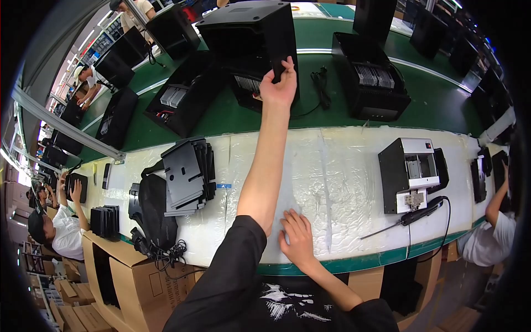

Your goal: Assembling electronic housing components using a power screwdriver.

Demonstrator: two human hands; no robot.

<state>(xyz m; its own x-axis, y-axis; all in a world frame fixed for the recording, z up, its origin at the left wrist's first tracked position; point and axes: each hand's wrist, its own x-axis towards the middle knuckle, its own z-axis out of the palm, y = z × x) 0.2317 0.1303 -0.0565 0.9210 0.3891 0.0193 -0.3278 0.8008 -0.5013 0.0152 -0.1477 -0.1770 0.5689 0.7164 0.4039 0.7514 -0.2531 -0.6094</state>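
Note:
My left hand reaches far over the table, its fingers around the lower edge of a black box-shaped cover. The cover is tilted above an open black case, in which a row of grey slats shows in part. How firmly the thumb presses is hard to see. My right hand lies on the white film-covered tabletop near its front edge, fingers apart and holding nothing. A black cable with plug lies to the right of the case.
Open black cases stand on the green conveyor. Dark flat panels are stacked at left beside a black bag and coiled cables. At right are a screw feeder and an electric screwdriver. Co-workers work on both sides.

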